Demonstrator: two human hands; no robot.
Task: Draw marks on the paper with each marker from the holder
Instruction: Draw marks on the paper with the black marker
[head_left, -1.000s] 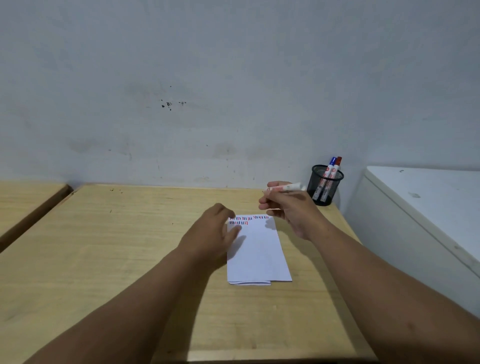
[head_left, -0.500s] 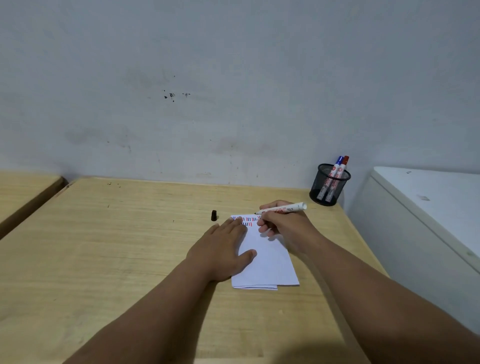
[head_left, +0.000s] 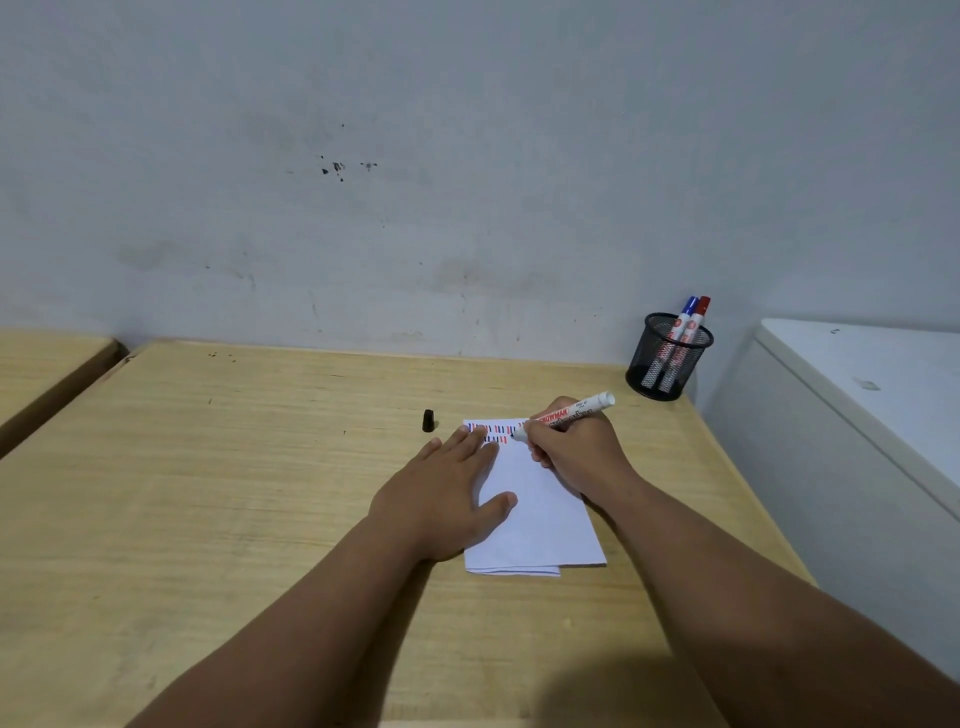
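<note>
**Paper at the desk's right side, holder in the far corner**

A folded sheet of paper (head_left: 540, 514) lies on the desk (head_left: 208, 493), right of centre. The person's left hand (head_left: 447, 499) rests flat on the sheet's left edge, while the right hand (head_left: 571, 452) sits at its far right corner, gripping a marker (head_left: 574, 411) whose tip meets the rows of marks (head_left: 491, 430) along the sheet's far edge. A marker cap (head_left: 428, 420) stands on the desk just left of that far edge. The holder (head_left: 669, 356), with two markers (head_left: 687, 325) upright in it, occupies the desk's far right corner against the wall (head_left: 415, 182). A cabinet (head_left: 857, 405) stands right of the desk; a second desk (head_left: 41, 364) stands to its left.
</note>
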